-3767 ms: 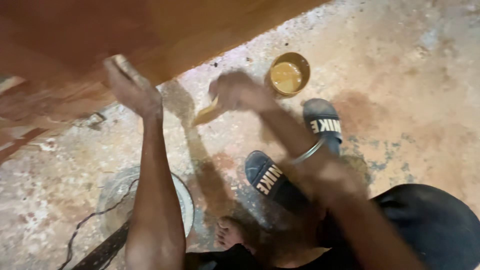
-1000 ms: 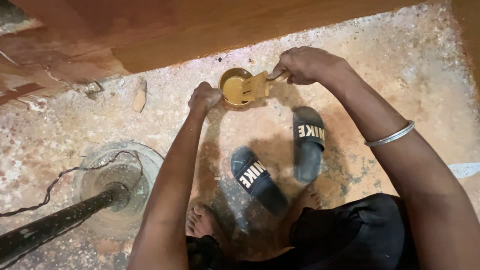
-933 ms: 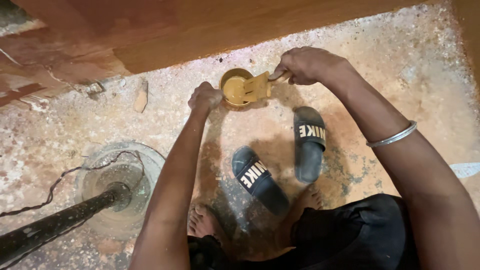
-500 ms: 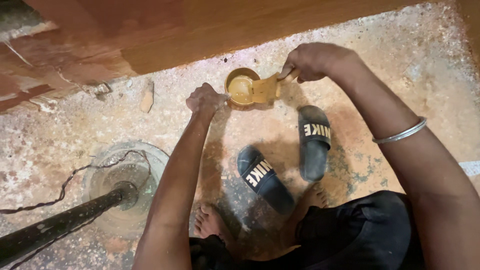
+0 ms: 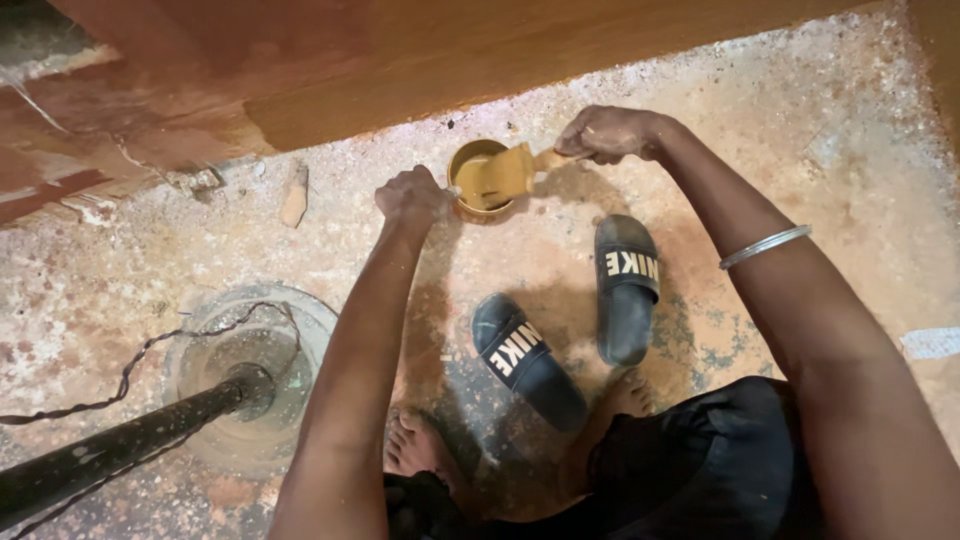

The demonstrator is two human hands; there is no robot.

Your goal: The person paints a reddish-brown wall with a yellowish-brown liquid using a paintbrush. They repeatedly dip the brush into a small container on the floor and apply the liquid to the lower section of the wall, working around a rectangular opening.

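Head view shows us crouched over a rough, speckled floor, with a brown wooden board running across the top of the frame. Our left hand, just left of centre in the upper half, is clenched against the left rim of a small tin that stands on the floor below the board; we steady it there, though whether the fingers hook the rim or only press it we cannot tell. Our right hand, up and right of the tin, grasps the handle of a brush, whose wide head, coated in yellow-brown paint, lies tilted across the tin's mouth. A thin metal bangle circles our right forearm at the right of the frame.

Below the tin, near the centre, lie two black slides, one upright, the other angled toward the lower left. Our bare feet show at the bottom beside dark clothing. At the lower left a dark pole meets a round drain, with a thin wire trailing leftward. A small wood chip lies to the left of our left hand.
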